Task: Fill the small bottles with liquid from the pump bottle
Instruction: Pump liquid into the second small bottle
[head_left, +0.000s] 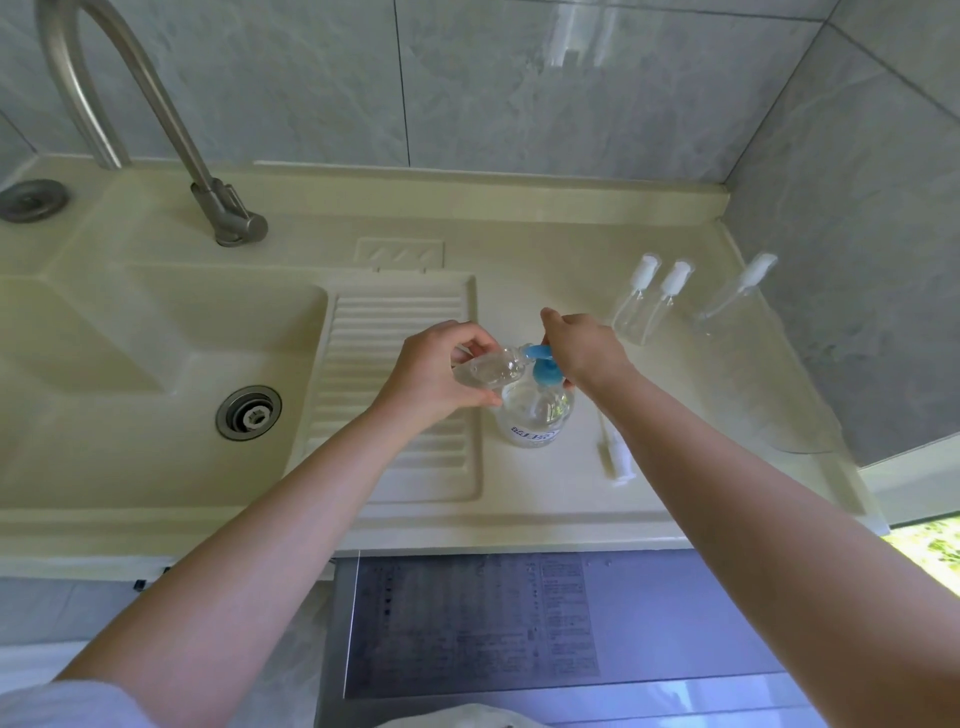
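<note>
Standing on the cream bench (545, 499) beside the ribbed drainboard (400, 312), pump bottle (535, 415) with blue pump head (543, 364), right hand (582, 348) pressing the head, left hand (436, 374) gripping a tilted small clear bottle (485, 370) at the nozzle, three capped small bottles (670, 306) near the wall, loose white cap (615, 457) lying by the pump bottle.

Single head-worn view looks steeply down, close over the counter (545, 291).

A steel faucet (156, 104) arches at the upper left of the frame. Below it lies a cream sink (104, 332) with a metal drain (249, 412). Grey tiles (519, 78) fill the top.
</note>
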